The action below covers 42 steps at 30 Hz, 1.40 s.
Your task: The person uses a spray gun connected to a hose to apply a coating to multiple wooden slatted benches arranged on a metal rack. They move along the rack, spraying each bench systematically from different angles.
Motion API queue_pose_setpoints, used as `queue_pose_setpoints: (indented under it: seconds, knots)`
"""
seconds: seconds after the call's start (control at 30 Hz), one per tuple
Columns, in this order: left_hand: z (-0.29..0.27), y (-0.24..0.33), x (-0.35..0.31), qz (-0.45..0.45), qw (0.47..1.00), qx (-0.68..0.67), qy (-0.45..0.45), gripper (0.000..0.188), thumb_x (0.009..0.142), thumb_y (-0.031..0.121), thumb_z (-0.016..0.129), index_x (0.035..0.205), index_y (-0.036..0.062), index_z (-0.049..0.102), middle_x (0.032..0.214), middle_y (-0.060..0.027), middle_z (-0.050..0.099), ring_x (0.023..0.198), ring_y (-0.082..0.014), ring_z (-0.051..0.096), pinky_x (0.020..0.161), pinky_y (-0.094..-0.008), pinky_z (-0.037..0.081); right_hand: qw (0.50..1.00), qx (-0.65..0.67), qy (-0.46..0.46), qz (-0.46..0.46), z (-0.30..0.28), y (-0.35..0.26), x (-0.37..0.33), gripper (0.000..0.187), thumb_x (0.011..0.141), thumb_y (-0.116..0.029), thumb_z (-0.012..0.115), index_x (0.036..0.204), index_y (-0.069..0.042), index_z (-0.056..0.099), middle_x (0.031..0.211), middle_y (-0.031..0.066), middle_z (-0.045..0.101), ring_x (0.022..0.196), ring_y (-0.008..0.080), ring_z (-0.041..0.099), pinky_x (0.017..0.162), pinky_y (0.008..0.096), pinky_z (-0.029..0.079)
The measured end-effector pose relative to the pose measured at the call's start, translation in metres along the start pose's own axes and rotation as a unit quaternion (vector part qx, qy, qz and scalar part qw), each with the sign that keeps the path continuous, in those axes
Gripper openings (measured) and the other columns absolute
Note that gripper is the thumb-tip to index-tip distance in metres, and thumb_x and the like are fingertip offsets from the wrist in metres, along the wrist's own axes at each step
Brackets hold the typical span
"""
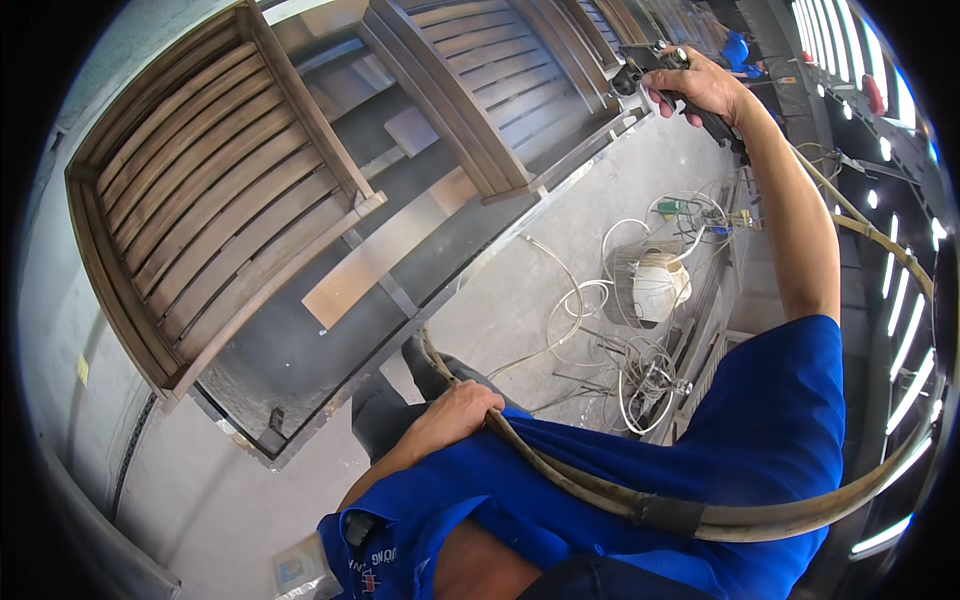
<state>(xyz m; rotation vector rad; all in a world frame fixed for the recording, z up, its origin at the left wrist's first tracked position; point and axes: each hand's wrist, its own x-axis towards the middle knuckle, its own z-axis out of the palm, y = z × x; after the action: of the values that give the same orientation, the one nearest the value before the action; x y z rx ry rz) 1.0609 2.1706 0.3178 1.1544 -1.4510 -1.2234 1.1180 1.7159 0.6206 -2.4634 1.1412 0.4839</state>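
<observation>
My right hand (700, 88) is raised at the upper right, wrapped round a dark spray gun (630, 78). The gun's front points left, toward a brown slatted wooden piece (490, 60) with a thick frame. Against my waist, my left hand (455, 412) is closed on a tan air hose (540, 462), which runs beside a second hose across my blue shirt. The two hoses are bound by dark tape and curve up round my right side. A larger slatted wooden frame, like a bench (215, 190), stands at the left, apart from both hands.
The wooden pieces rest on a long dark table (290, 350) with a loose flat board (390, 250) on it. On the grey floor stand a white container (660, 285) and tangled hoses (650, 375). Another person in blue (735, 48) is far off at the upper right.
</observation>
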Motion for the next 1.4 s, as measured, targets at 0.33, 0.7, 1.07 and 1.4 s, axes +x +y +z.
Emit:
queue_pose_setpoints:
  seconds: [0.33,0.7,1.07,1.4]
  knots:
    - [-0.005,-0.018,-0.036,0.039,0.999,-0.036,0.011,0.014,0.081,0.012,0.067,0.092,0.0058,0.073,0.089,-0.0178,0.071,0.093,-0.0402,0.069,0.082,-0.0491,0.054,0.972,-0.164,0.166,0.007,-0.012,-0.003,0.06,0.029,0.092,-0.027,0.064,0.109,-0.003,0.066,0.068,0.0055,0.063,0.054,0.0144,0.062,0.039,0.0317,0.046]
    - [-0.009,-0.006,-0.055,-0.126,0.989,0.037,0.07,0.015,0.094,0.023,0.07,0.1,0.0094,0.073,0.092,-0.0139,0.072,0.106,-0.0365,0.064,0.09,-0.047,0.05,0.929,0.178,0.276,-0.169,0.036,-0.027,-0.1,0.054,0.101,-0.024,0.063,0.152,-0.011,0.053,0.086,0.0001,0.065,0.071,0.0073,0.06,0.045,0.0217,0.039]
    - [0.102,0.13,-0.049,-0.479,0.807,0.111,0.328,0.016,0.092,0.026,0.073,0.091,0.0104,0.075,0.074,-0.0186,0.069,0.081,-0.0428,0.068,0.076,-0.0503,0.053,0.853,0.286,0.185,-0.395,0.08,-0.007,0.115,0.053,0.098,-0.028,0.07,0.149,-0.019,0.059,0.078,-0.0012,0.065,0.064,0.0061,0.059,0.047,0.0249,0.045]
    - [0.301,0.285,0.0,-0.777,0.499,0.111,0.367,0.052,0.088,0.051,0.076,0.103,0.0015,0.078,0.101,-0.0272,0.074,0.098,-0.0423,0.072,0.08,-0.0505,0.055,0.813,0.377,0.088,-0.434,0.084,-0.028,0.227,0.023,0.096,-0.022,0.07,0.112,-0.006,0.072,0.076,0.0026,0.069,0.06,0.012,0.061,0.054,0.0331,0.05]
